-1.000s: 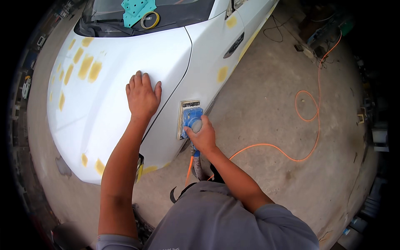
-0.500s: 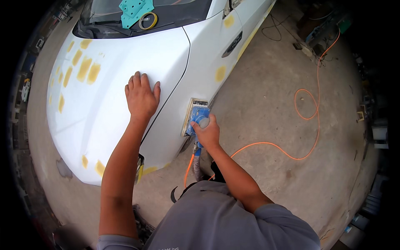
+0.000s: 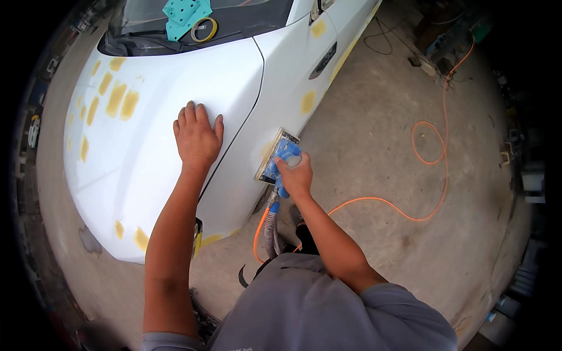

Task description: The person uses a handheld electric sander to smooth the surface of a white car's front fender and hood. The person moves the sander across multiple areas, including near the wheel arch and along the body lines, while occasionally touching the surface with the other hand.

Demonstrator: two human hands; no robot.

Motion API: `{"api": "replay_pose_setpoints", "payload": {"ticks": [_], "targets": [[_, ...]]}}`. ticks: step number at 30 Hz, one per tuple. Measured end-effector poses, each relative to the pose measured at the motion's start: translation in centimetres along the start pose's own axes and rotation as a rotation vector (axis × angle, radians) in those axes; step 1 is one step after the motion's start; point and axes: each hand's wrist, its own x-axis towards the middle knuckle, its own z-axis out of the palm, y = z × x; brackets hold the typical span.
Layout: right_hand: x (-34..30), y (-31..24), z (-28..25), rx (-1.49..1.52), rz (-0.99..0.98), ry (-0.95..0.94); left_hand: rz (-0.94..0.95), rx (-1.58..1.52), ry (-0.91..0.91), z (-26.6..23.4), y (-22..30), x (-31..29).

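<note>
My right hand (image 3: 297, 175) is wrapped round a blue air sander (image 3: 282, 153) with a flat rectangular pad. The pad lies against the side of the white car's front fender (image 3: 249, 158), where a pale yellowish patch shows beside it. An orange air hose (image 3: 257, 234) and a grey ribbed dust hose (image 3: 270, 231) run down from the sander's rear end toward my body. My left hand (image 3: 198, 137) rests flat on the white hood (image 3: 146, 169), fingers stretched out, holding nothing. Yellow filler patches (image 3: 116, 99) dot the hood; another patch (image 3: 308, 102) is on the fender farther back.
Teal perforated sanding sheets (image 3: 186, 17) and a roll of yellow tape (image 3: 205, 29) lie at the base of the windshield. The orange hose (image 3: 374, 199) loops over the concrete floor (image 3: 374, 140) to equipment at the far right. Various items line the right edge.
The sander has tilted clockwise and shifted slightly up and right along the fender with my right hand. My left hand stays on the hood. The whole view has shifted slightly.
</note>
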Motion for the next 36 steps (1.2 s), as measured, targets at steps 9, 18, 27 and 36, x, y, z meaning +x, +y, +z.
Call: {"api": "replay_pose_setpoints", "payload": {"ticks": [9, 18, 27, 36], "targets": [[-0.2, 0.4, 1.2, 0.038, -0.025, 0.053, 0.004, -0.005, -0.004, 0.0, -0.1, 0.1], [-1.3, -0.3, 1.6, -0.067, -0.023, 0.023, 0.024, -0.01, 0.017, 0.0, 0.1, 0.2], [-2.0, -0.8, 1.7, -0.132, -0.12, -0.004, 0.041, 0.011, 0.022, 0.5, -0.4, 0.1], [-0.5, 1.6, -0.5, -0.067, -0.087, -0.116, 0.053, 0.015, 0.025, 0.4, -0.1, 0.0]]}}
